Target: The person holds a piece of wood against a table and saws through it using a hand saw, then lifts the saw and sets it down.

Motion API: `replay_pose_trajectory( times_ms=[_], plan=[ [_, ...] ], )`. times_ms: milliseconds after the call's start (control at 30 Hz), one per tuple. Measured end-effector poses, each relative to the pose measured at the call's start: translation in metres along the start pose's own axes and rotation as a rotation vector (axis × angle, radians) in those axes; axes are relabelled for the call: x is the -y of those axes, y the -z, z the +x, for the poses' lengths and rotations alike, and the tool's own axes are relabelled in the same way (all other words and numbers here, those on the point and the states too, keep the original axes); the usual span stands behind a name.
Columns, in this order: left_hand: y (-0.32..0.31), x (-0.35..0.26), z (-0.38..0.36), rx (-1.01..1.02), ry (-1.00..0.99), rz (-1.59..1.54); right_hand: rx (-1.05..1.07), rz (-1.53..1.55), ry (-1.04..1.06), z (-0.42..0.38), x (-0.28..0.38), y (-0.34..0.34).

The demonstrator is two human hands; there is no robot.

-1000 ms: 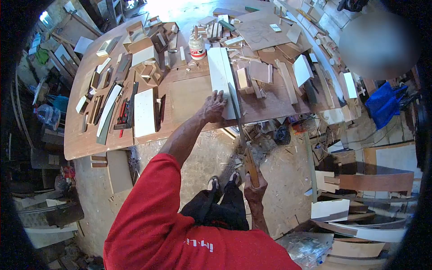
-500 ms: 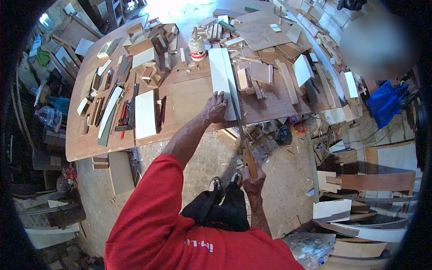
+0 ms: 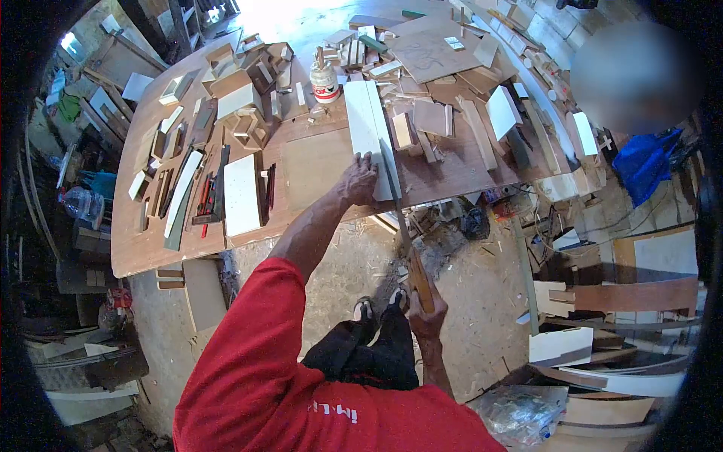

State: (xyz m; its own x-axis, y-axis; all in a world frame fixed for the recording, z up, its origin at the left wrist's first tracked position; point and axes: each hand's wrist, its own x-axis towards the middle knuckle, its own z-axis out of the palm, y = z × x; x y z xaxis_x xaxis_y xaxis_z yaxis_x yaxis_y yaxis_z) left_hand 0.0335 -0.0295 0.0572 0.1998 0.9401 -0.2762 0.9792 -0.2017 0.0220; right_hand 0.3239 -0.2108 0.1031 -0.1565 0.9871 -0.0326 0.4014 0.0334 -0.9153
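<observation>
A long white board [image 3: 361,113] lies on the wooden table, its near end at the front edge. My left hand [image 3: 359,181] presses down on its near part, fingers spread over the surface. Below the table edge, my right hand [image 3: 428,315] is wrapped round the wooden handle of a handsaw [image 3: 419,277]. The saw's narrow blade runs up to the board's near right side, in line with a dark lengthwise strip there. How deep the blade sits in the board cannot be made out.
A white glue bottle [image 3: 324,81] stands beyond the board. Wood offcuts [image 3: 361,51] are heaped at the back. Left lie a white panel [image 3: 242,194], pencils and tools. A blurred person is at upper right, near a blue bag [image 3: 644,167]. Scraps litter the floor.
My right hand has drawn the saw back toward my body, slightly down in the view. My left hand stays on the board. The whole view has shifted a little.
</observation>
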Motion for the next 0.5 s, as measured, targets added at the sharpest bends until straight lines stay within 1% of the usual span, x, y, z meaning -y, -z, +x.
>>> replay_pose_trajectory(
  times_ms=[67,133,167,200,267,300,333,400,433,467,500],
  plan=[
    [-0.001,0.002,0.002,0.018,-0.004,0.025,-0.024,-0.026,-0.015,-0.010,-0.009,0.003],
    [-0.004,0.001,0.002,-0.011,0.006,0.056,-0.005,0.011,-0.032,-0.004,-0.001,0.002],
    [-0.005,-0.001,0.002,-0.012,0.006,0.052,-0.010,0.009,0.021,0.006,-0.008,-0.006],
    [-0.007,-0.004,0.001,0.003,0.004,0.048,-0.005,0.006,0.020,0.003,-0.007,-0.003],
    [0.000,0.002,0.002,0.006,0.010,0.063,0.037,0.037,-0.030,0.007,-0.002,-0.001],
    [0.004,-0.004,-0.005,-0.029,0.031,0.018,-0.038,-0.031,0.018,0.000,-0.006,-0.003],
    [0.007,-0.006,-0.007,-0.069,0.052,-0.026,-0.038,-0.032,0.020,-0.002,-0.010,-0.003],
    [0.002,-0.003,-0.003,-0.069,0.055,-0.030,-0.122,0.047,0.010,-0.012,-0.012,-0.003],
    [-0.003,-0.004,-0.001,-0.074,0.058,-0.033,-0.019,-0.056,-0.006,-0.002,-0.016,-0.001],
    [-0.009,-0.005,-0.001,-0.072,0.057,-0.036,-0.019,-0.058,-0.009,-0.001,-0.015,0.000],
    [-0.014,-0.006,-0.001,-0.080,0.055,-0.048,0.005,-0.017,-0.070,-0.002,-0.011,-0.001]
  ],
)
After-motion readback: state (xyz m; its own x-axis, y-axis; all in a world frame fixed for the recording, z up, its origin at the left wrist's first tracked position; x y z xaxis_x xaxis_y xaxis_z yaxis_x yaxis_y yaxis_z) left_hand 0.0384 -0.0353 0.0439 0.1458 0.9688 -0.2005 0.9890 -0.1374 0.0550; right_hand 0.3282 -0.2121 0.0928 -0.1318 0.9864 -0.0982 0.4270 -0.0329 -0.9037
